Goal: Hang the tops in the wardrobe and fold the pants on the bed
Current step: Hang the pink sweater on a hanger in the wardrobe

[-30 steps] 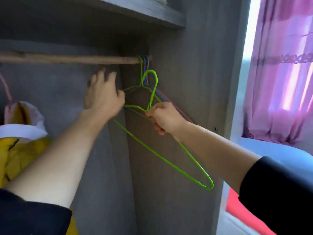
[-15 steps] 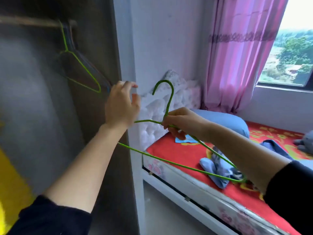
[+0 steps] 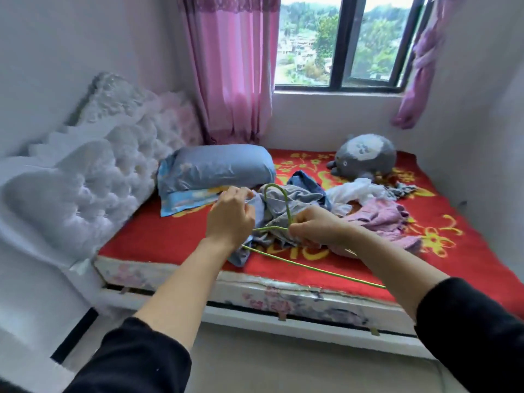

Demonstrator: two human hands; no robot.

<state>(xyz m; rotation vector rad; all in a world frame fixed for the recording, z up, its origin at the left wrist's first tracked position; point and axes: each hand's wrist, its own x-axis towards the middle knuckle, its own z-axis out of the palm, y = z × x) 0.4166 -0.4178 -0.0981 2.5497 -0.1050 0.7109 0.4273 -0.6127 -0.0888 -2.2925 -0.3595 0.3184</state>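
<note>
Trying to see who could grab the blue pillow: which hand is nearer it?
Left. The left hand sits just below the blue pillow's lower edge; the right hand, gripping the green hanger, is farther right.

Both arms extended toward 12 o'clock, sleeves pushed up. Left hand (image 3: 230, 215) loosely curled, knuckles up. Right hand (image 3: 317, 226) fisted, grip closed, at 3 o'clock of left.

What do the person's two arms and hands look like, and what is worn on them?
Both arms wear black sleeves, the left sleeve and the right sleeve, pushed up so the forearms are bare. The left hand and right hand are bare: no gloves, and no rings, watch or bracelet that I can see.
</note>
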